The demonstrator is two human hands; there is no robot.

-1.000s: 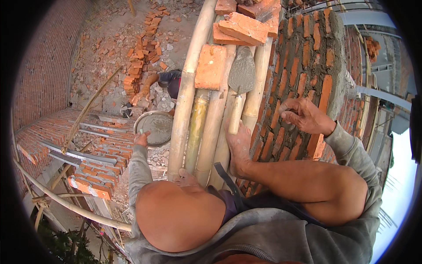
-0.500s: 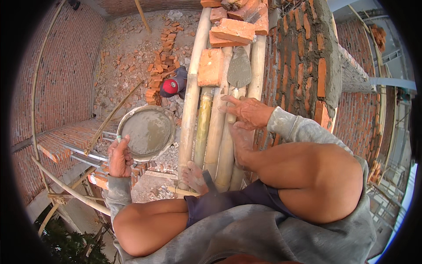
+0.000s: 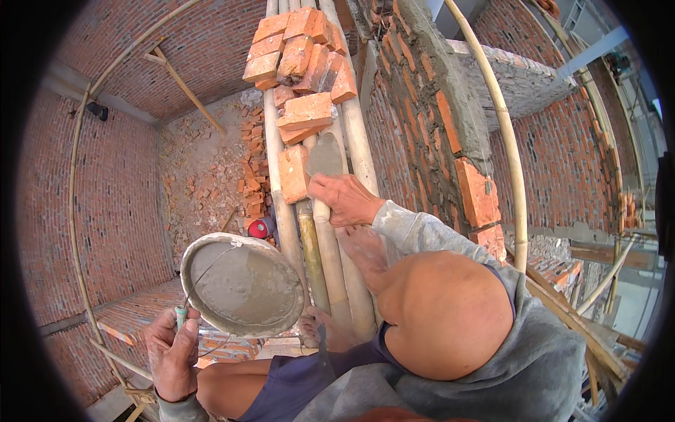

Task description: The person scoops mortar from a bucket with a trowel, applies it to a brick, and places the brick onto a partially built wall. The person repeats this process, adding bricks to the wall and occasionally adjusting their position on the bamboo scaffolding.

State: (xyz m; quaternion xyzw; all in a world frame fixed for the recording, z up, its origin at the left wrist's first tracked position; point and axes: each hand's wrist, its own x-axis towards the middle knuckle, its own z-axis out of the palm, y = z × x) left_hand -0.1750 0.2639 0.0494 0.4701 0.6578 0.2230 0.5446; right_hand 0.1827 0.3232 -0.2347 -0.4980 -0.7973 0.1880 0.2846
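Observation:
My left hand [image 3: 172, 352] is closed round the green grip of a wire handle on a round bucket [image 3: 188, 295]. Wet grey mortar [image 3: 246, 285] fills the bucket, which hangs tilted beside the bamboo platform. Over the poles, my right hand [image 3: 344, 200] is closed on a trowel [image 3: 325, 157] at its handle, which the fingers mostly hide. The grey, mortar-coated blade points away from me, close to the poles. A single orange brick [image 3: 293, 174] lies just left of the blade.
Bamboo poles [image 3: 311, 264] form the platform under my feet. Loose bricks [image 3: 299, 56] are piled farther along it. To the right runs a brick wall [image 3: 450, 119] with mortar on top. Below left, a person in a red cap [image 3: 260, 228] is near a brick heap [image 3: 253, 165].
The bucket looks larger and more tilted, and its wire handle now shows. My right fingers have gone from partly spread to closed round the trowel handle. The whole view has shifted.

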